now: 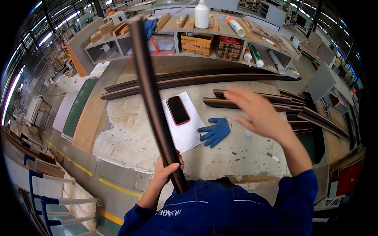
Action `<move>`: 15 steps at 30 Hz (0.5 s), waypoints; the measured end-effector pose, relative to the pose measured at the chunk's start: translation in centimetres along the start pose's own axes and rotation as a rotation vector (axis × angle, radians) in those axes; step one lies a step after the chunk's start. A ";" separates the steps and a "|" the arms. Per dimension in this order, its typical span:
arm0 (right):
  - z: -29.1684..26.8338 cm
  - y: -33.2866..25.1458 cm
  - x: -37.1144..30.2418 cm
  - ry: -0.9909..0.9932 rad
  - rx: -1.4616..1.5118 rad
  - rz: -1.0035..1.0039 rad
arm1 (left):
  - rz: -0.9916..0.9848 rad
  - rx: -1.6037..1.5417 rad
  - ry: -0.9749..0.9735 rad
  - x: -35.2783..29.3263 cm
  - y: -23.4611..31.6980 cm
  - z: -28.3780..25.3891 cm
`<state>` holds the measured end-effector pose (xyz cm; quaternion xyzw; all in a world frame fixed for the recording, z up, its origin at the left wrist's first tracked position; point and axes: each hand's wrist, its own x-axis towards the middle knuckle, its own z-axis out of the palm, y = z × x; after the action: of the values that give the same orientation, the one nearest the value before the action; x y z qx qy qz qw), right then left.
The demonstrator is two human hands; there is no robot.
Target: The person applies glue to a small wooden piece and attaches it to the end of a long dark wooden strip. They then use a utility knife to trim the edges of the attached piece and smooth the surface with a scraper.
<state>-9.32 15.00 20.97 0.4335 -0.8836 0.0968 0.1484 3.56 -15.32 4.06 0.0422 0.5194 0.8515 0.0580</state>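
Note:
My left hand (pixel 167 172) is closed around the lower part of a long dark brown moulding strip (pixel 151 98), which stands tilted up and away in front of me. Its top end reaches over the shelf at the back. Above the right side of the worktable, my right hand (pixel 258 112) is lifted with fingers stretched out and nothing in them; it is slightly blurred. Below and left of that hand a blue work glove (pixel 215 132) lies flat. Beside the glove is a white paper sheet (pixel 189 136) with a phone (pixel 178 110) on it, its screen dark.
More brown moulding strips (pixel 220 80) lie along the table's far side, and a stack of shorter ones (pixel 252 102) is at the right. The worn table (pixel 126 129) backs onto a shelf holding a white bottle (pixel 201 15), sealant tubes (pixel 256 56) and cardboard boxes (pixel 197 44). A padded trolley (pixel 67 201) stands lower left.

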 end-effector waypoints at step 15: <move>4.5 -9.5 -6.5 -0.114 1.678 0.208 | 0.572 -0.894 0.138 2.3 6.5 6.0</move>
<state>1.21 12.70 14.85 0.3207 -0.5605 0.7116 -0.2769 1.76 -12.66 12.60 0.0975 0.0766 0.9723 -0.1984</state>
